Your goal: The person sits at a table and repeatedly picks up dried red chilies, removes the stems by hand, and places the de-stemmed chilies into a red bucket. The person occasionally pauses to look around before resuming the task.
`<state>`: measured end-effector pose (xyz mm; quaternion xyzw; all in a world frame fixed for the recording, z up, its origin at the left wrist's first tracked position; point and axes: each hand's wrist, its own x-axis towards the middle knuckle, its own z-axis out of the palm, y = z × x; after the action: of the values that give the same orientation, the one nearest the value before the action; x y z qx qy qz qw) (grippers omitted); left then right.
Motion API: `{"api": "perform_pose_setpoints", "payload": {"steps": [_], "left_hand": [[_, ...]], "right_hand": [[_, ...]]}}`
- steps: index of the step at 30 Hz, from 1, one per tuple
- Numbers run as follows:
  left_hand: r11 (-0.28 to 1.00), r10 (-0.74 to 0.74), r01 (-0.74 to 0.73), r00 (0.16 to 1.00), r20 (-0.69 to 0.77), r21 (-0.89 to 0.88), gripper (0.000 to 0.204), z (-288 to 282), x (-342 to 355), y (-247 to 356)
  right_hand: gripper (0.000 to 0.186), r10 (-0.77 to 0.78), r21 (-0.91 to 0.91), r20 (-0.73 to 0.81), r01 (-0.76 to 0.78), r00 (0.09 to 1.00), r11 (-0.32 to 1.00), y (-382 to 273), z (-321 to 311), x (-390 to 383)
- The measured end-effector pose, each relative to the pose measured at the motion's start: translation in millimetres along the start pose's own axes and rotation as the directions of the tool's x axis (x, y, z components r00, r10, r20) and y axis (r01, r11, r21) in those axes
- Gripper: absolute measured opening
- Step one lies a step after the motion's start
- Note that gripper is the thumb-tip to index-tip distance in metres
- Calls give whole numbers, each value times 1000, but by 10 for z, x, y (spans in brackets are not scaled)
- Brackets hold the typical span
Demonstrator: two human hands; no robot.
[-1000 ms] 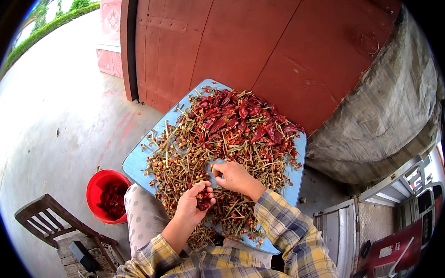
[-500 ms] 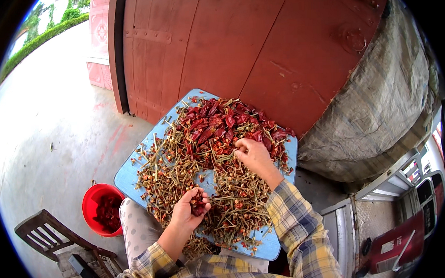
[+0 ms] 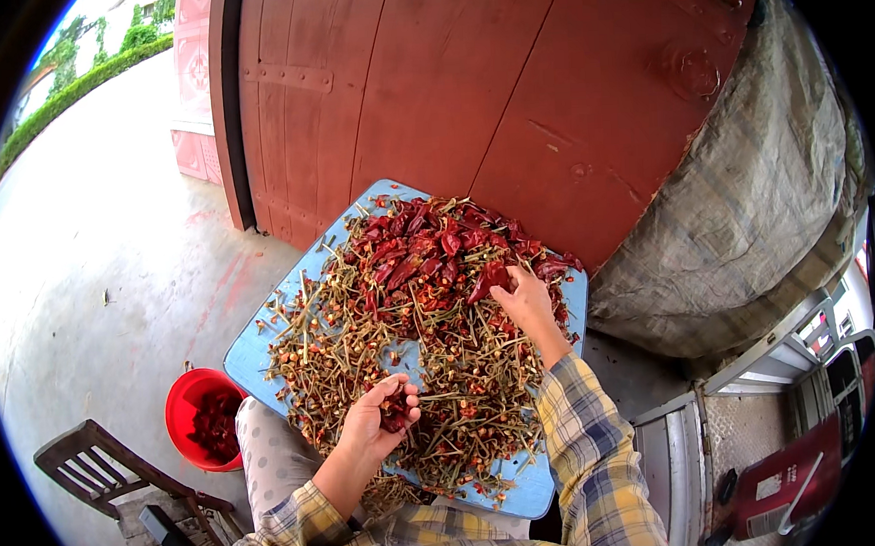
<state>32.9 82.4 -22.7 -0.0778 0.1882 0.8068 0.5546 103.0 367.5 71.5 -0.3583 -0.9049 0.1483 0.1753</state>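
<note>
A heap of dried red chili peppers (image 3: 412, 250) lies at the far side of a blue tabletop (image 3: 251, 351). Cut stems and caps (image 3: 329, 361) cover most of the nearer part. Above the near stems, my left hand (image 3: 364, 427) is curled around some dried chili pieces (image 3: 395, 411), partly hidden by its fingers. My right hand (image 3: 532, 313) reaches to the right side of the heap. Its thumb and fingers are closed on a dark red dried chili (image 3: 488, 282), which sticks out to their left.
A red bucket (image 3: 178, 406) holding dried chilies stands on the floor at left, near a wooden chair (image 3: 94, 464) with a dark object on it. Beyond the table rises a reddish-brown door (image 3: 429, 88). A grey tarp-covered bulk (image 3: 718, 222) stands at right, beside a dark red case (image 3: 784, 482).
My right hand has moved right along the heap and now has a dried chili between its fingers. My left hand stays almost in place, still curled around chili pieces.
</note>
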Motion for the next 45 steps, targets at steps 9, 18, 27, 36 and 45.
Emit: {"api": "perform_pose_setpoints", "payload": {"steps": [9, 18, 27, 36, 45], "left_hand": [[992, 54, -48, 997, -49, 115, 22, 100, 2, -32], [996, 79, -75, 991, -112, 38, 18, 45, -73, 27], [997, 67, -70, 995, -71, -39, 21, 15, -81, -21], [996, 1, -11, 992, -124, -84, 14, -96, -68, -50], [989, -20, 16, 1000, -23, -147, 16, -32, -102, -87]], "right_hand": [[47, -432, 415, 445, 247, 785, 876, -1040, 28, -1011], [37, -485, 314, 354, 387, 800, 867, -802, -20, -651], [39, -448, -350, 144, 469, 882, 811, 14, 354, 66], [17, -415, 28, -74, 418, 907, 908, -77, 183, -209], [15, -383, 375, -123, 401, 915, 836, -219, -10, -555]]}}
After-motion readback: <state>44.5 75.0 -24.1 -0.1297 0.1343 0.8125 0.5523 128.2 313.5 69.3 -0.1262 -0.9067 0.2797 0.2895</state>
